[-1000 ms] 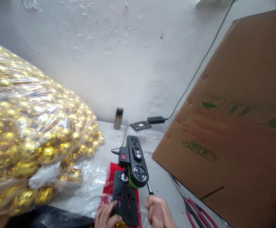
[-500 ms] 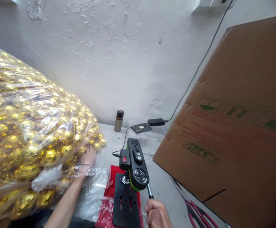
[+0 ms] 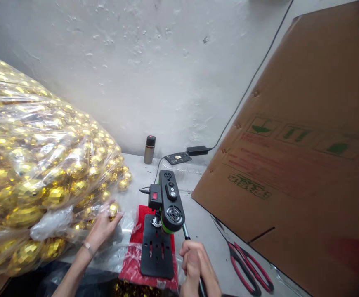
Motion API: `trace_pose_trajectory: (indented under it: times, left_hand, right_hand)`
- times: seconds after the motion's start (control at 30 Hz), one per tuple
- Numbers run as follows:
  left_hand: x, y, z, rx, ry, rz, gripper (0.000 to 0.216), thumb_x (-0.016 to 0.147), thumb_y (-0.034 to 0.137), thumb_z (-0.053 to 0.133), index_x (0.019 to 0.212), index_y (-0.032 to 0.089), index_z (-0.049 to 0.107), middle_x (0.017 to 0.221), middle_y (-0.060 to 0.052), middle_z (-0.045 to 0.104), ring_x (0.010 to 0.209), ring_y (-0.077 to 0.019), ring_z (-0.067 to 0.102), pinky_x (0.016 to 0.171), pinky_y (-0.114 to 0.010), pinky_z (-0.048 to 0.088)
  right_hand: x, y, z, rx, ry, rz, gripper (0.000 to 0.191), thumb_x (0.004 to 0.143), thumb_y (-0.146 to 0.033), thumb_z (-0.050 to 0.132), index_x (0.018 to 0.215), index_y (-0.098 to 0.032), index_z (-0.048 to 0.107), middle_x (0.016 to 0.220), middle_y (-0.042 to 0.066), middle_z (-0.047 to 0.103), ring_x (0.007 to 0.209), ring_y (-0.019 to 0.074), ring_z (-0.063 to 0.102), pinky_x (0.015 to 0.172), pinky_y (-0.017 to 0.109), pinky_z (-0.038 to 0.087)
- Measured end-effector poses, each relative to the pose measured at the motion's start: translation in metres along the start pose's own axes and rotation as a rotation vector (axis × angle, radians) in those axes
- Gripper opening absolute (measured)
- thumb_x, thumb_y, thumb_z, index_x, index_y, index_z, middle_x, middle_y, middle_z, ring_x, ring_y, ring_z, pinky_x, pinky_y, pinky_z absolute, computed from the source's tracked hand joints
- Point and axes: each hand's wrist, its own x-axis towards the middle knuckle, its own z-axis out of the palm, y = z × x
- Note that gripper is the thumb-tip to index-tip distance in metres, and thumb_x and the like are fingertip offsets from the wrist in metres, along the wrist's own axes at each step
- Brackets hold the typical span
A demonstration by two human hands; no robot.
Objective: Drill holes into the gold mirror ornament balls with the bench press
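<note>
A small black and green bench drill press (image 3: 166,206) stands on a black slotted base plate (image 3: 157,251) over a red cloth (image 3: 136,264). My right hand (image 3: 194,260) is wrapped round the press's lever handle (image 3: 186,232) at the lower right. My left hand (image 3: 102,226) reaches into the mouth of a large clear plastic bag (image 3: 37,165) full of faceted gold balls, and its fingertips pinch one gold ball (image 3: 114,208).
A big brown cardboard sheet (image 3: 297,156) leans across the right. Red-handled scissors (image 3: 247,270) lie on the table beside it. A small metal flask (image 3: 149,149), a power adapter (image 3: 197,150) and its cable sit by the white back wall.
My left hand left the base plate, reached deep into the bag, and has now drawn back towards the press with one gold ball in its fingers. My right hand stayed on the lever.
</note>
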Motion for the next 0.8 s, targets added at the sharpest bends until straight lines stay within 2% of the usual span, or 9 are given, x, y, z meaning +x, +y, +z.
trace_pose_trajectory:
  times: [0.03, 0.13, 0.23, 0.3, 0.4, 0.53, 0.63, 0.8]
  left_hand:
    - [-0.017, 0.003, -0.004, -0.056, -0.03, -0.052, 0.054, 0.074, 0.058, 0.072, 0.112, 0.02, 0.067, 0.102, -0.006, 0.077, 0.099, -0.0303, 0.073, 0.08, -0.039, 0.061]
    - [-0.069, 0.015, -0.006, -0.505, -0.078, -0.404, 0.069, 0.075, 0.061, 0.076, 0.131, 0.025, 0.057, 0.117, -0.005, 0.072, 0.1, -0.0259, 0.073, 0.078, -0.036, 0.064]
    - [-0.102, 0.031, 0.012, -0.85, -0.135, -0.649, 0.065, 0.074, 0.063, 0.075, 0.127, 0.028, 0.06, 0.129, -0.006, 0.07, 0.109, -0.0263, 0.072, 0.084, -0.038, 0.065]
    - [-0.108, 0.04, 0.03, -0.956, -0.145, -0.711, 0.058, 0.075, 0.059, 0.076, 0.122, 0.027, 0.062, 0.133, -0.007, 0.069, 0.116, -0.0269, 0.07, 0.089, -0.04, 0.064]
    - [-0.103, 0.044, 0.056, -0.93, -0.143, -0.635, 0.054, 0.08, 0.057, 0.071, 0.122, 0.026, 0.059, 0.128, -0.007, 0.072, 0.116, -0.0265, 0.07, 0.093, -0.042, 0.062]
    - [-0.095, 0.031, 0.079, -0.582, -0.119, -0.379, 0.062, 0.078, 0.065, 0.07, 0.12, 0.022, 0.058, 0.12, -0.011, 0.073, 0.116, -0.0303, 0.069, 0.103, -0.047, 0.055]
    - [-0.097, 0.022, 0.089, -0.361, -0.16, -0.204, 0.059, 0.08, 0.061, 0.068, 0.122, 0.02, 0.058, 0.124, -0.014, 0.071, 0.119, -0.0331, 0.067, 0.107, -0.053, 0.05]
    - [-0.104, 0.016, 0.095, -0.21, -0.273, 0.001, 0.053, 0.082, 0.048, 0.066, 0.126, 0.018, 0.059, 0.131, -0.018, 0.068, 0.125, -0.0365, 0.065, 0.109, -0.058, 0.05]
  right_hand:
    - [0.003, 0.0, 0.0, 0.008, -0.003, -0.023, 0.038, 0.104, -0.021, 0.046, 0.066, -0.02, 0.048, 0.066, -0.004, 0.045, 0.058, 0.009, 0.043, 0.058, 0.027, 0.032]
    - [0.013, 0.003, -0.002, 0.021, -0.061, -0.138, 0.037, 0.102, -0.015, 0.046, 0.066, -0.02, 0.045, 0.064, -0.004, 0.043, 0.059, 0.0085, 0.046, 0.057, 0.024, 0.035]
    - [0.018, 0.008, -0.006, 0.013, -0.114, -0.206, 0.034, 0.101, -0.012, 0.047, 0.068, -0.02, 0.048, 0.063, -0.004, 0.043, 0.061, 0.0091, 0.049, 0.056, 0.023, 0.038]
    - [0.019, 0.011, -0.008, 0.004, -0.126, -0.216, 0.033, 0.1, -0.011, 0.046, 0.069, -0.02, 0.049, 0.064, -0.004, 0.043, 0.062, 0.0096, 0.049, 0.057, 0.023, 0.039]
    - [0.019, 0.012, -0.012, -0.005, -0.159, -0.241, 0.032, 0.1, -0.009, 0.044, 0.07, -0.021, 0.048, 0.065, -0.004, 0.043, 0.062, 0.0091, 0.05, 0.058, 0.022, 0.041]
    - [0.018, 0.013, -0.016, -0.024, -0.199, -0.247, 0.029, 0.101, -0.009, 0.042, 0.074, -0.021, 0.047, 0.068, -0.004, 0.046, 0.062, 0.0079, 0.049, 0.057, 0.019, 0.041]
    - [0.017, 0.014, -0.018, -0.033, -0.217, -0.248, 0.028, 0.1, -0.01, 0.042, 0.075, -0.021, 0.048, 0.069, -0.004, 0.047, 0.061, 0.008, 0.05, 0.057, 0.019, 0.042]
    - [0.009, 0.012, -0.015, -0.023, -0.165, -0.143, 0.028, 0.102, -0.015, 0.043, 0.076, -0.021, 0.05, 0.068, -0.003, 0.047, 0.06, 0.0097, 0.048, 0.056, 0.023, 0.039]
